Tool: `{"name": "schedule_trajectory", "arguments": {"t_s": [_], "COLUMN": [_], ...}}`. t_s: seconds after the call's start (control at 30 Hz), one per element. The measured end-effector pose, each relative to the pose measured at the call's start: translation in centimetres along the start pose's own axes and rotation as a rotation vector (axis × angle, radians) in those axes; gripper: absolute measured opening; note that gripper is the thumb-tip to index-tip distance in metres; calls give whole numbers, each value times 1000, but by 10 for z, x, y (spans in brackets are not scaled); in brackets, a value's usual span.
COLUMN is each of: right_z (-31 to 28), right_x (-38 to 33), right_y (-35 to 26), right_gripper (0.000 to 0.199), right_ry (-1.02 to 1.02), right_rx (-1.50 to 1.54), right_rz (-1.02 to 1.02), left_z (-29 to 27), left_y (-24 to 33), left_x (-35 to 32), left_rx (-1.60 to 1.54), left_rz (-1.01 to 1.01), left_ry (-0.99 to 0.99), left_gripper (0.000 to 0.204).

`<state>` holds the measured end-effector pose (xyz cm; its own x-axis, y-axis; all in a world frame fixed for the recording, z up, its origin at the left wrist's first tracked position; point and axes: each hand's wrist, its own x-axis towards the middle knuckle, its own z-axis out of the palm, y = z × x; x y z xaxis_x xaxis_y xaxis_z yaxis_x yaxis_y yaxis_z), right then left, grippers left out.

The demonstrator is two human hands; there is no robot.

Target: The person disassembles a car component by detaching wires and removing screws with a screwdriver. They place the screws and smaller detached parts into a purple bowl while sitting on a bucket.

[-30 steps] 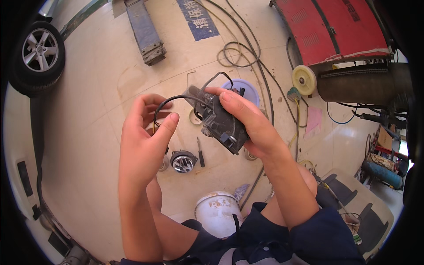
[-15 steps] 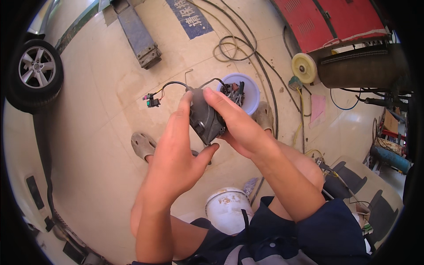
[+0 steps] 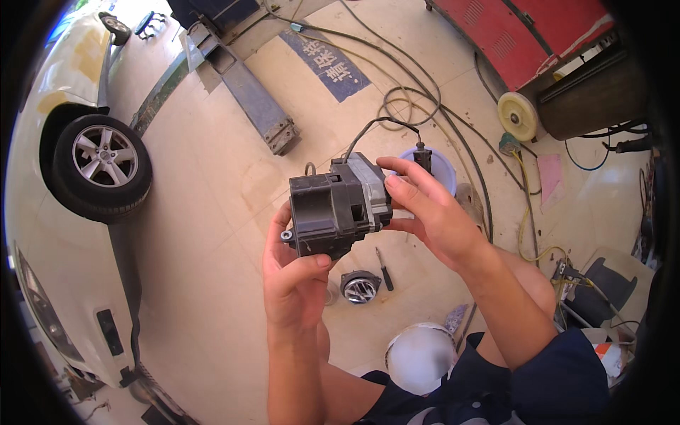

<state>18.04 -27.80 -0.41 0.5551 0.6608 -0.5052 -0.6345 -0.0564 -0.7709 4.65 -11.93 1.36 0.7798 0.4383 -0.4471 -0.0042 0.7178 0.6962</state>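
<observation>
A dark boxy car part [image 3: 336, 207] with a grey metal end and a black cable looping off its top is held up over the floor. My left hand [image 3: 292, 278] grips it from below, thumb pressed on its lower front edge. My right hand [image 3: 431, 214] holds the grey right end, fingers curled over the top by the cable's plug [image 3: 423, 156]. Both forearms come up from the lower edge.
On the tiled floor below lie a round grey vent-like part [image 3: 360, 286], a small screwdriver [image 3: 384, 268], a white bucket [image 3: 419, 355] and a pale blue bowl [image 3: 443, 173]. A white car's wheel [image 3: 100, 168] is at the left, hoses and a red cabinet [image 3: 533, 35] far right.
The part has been turned over in both hands so its open dark housing faces me, and it has been lifted closer. My left hand shifted from its side to underneath.
</observation>
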Motion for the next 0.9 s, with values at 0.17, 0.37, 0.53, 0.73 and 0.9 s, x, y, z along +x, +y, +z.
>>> {"name": "schedule_trajectory", "arguments": {"t_s": [0.17,0.37,0.53,0.73,0.9], "right_z": [-1,-3,1,4,9], "right_x": [-3,-3,-2,-4,-8], "right_y": [0,5,13,12,6], "right_gripper": [62,62,65,75,79], "right_ry": [-109,-179,-184,-208,-208], "right_rx": [158,189,145,133,159], "right_rz": [-64,-120,-271,-351,-341], "left_z": [-3,-4,-3,-2,4], "left_y": [-4,-10,-13,-14,-15], "left_x": [2,5,5,7,8], "left_rx": [-111,-208,-21,-119,-276], "left_rz": [-79,-42,13,-3,-46], "left_ry": [-72,-234,-205,-203,-147], "left_gripper": [75,60,62,65,67]}}
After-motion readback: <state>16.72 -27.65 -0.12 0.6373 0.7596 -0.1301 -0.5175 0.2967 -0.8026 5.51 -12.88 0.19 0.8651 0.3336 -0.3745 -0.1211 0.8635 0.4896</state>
